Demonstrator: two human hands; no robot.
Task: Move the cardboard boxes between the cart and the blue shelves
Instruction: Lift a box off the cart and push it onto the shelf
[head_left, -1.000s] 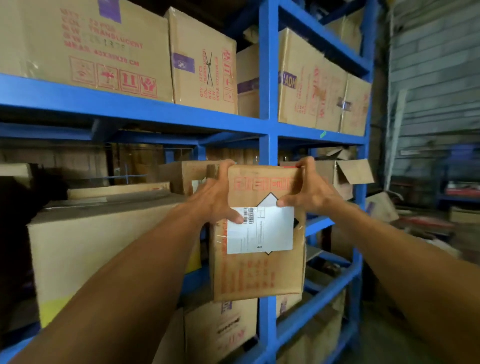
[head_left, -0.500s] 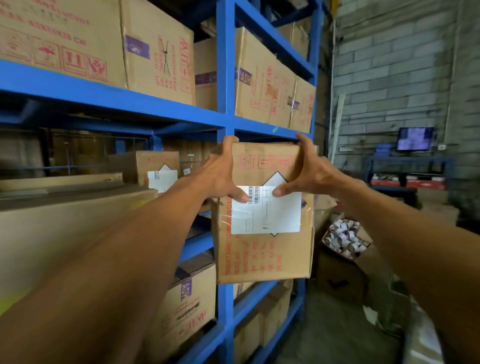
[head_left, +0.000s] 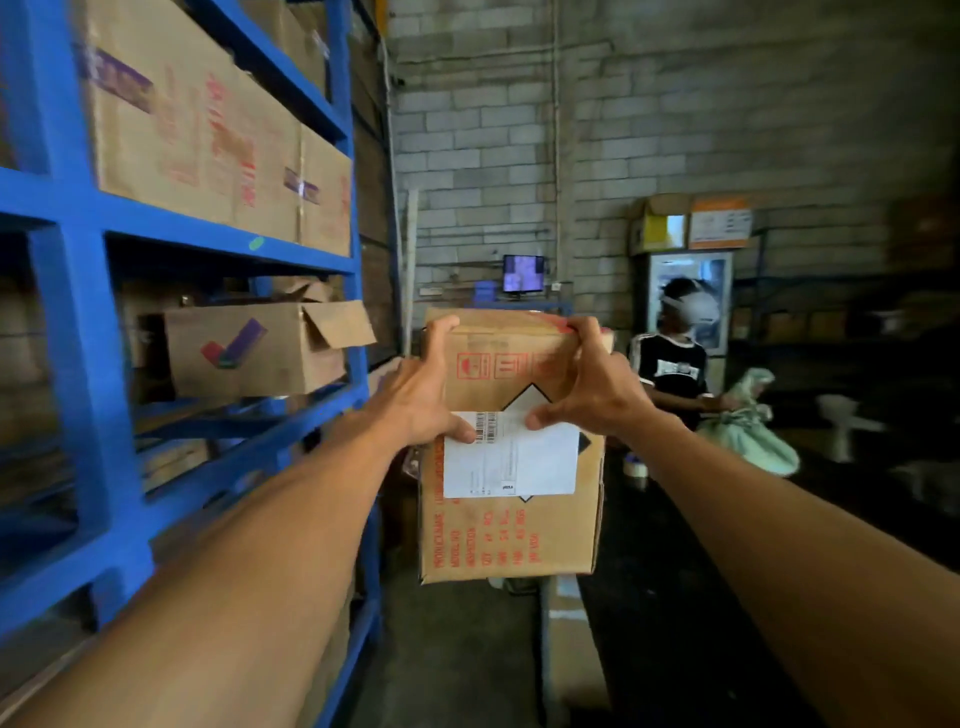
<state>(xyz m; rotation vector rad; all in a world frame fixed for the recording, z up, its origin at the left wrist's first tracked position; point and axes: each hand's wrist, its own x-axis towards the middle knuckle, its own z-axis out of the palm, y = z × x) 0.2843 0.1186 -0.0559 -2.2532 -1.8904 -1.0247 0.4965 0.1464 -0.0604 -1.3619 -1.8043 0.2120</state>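
Your left hand (head_left: 421, 400) and right hand (head_left: 587, 387) grip the cardboard box (head_left: 511, 530) by its top corners, mid-air just off the blue shelves (head_left: 88, 364) end post; slide one palm under its bottom edge before walking.

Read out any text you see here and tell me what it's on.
"PRODUC NAME", roughly: red print low on the carried box; the lines beside it are blurred.
White label: barcode, print too small.
Shelf boxes: red print blurred.
Bystander's shirt: white print blurred.

Cardboard boxes (head_left: 197, 135) sit on the blue shelves (head_left: 83, 332).
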